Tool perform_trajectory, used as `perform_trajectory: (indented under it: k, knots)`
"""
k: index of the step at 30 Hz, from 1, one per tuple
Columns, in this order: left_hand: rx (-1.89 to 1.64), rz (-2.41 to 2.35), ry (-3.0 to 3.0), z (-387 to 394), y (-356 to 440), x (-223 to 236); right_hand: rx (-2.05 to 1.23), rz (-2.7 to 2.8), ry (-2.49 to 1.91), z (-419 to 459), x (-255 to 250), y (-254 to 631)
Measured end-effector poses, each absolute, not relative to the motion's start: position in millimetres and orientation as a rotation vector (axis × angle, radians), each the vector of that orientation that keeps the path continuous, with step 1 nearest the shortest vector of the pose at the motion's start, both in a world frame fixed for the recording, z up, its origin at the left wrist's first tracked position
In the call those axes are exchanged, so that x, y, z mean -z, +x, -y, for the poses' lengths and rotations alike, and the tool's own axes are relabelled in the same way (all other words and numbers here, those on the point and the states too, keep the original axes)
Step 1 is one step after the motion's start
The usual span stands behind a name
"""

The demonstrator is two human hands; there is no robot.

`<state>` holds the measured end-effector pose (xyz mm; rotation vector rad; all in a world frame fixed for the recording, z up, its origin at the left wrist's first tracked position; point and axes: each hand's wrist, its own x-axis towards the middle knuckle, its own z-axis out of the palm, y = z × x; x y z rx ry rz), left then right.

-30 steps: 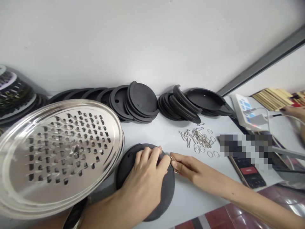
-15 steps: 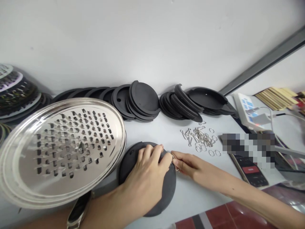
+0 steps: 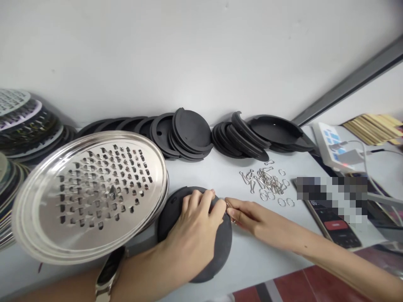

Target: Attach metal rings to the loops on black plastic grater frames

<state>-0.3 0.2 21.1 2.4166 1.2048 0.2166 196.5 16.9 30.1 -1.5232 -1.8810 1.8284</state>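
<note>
A black round plastic disc with a small hole near its upper left lies on the table. My left hand is on top of it, fingers curled and closed, with the thumb side at the disc's right edge. There my right hand pinches a small metal ring, its fingertips meeting those of my left hand. How far the ring passes through the disc is hidden by the fingers. Right of the disc, several loose metal rings and small clips lie in a pile.
A stack of round metal grater plates stands close on the left. More black discs and black curved pieces line the wall. On the right are a phone, a power strip and yellowish sticks.
The view has shifted slightly, so the surroundings sit a little further right. Both hands stay at the disc's right edge, and my right fingers have turned the ring slightly.
</note>
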Motion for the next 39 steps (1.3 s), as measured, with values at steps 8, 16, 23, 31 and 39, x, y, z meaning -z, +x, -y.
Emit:
perform_trajectory:
  k: [8,16,23,31,39]
  knots:
    - [-0.215,-1.222,2.433,1,0,-19,-1.782,1.862,-1.554,-10,-28,197]
    - [-0.227,-1.214,2.422,2,0,-21,-1.801,1.82,-1.565,-8,-28,197]
    - [-0.26,-1.188,2.461,-1,0,-19,-1.765,1.869,-1.589,-11,-29,198]
    - [-0.265,-1.187,2.471,-1,0,-20,-1.934,1.913,-1.463,-26,-38,198]
    - [-0.264,-1.197,2.471,0,0,-20,-2.14,1.82,-1.328,-34,-43,195]
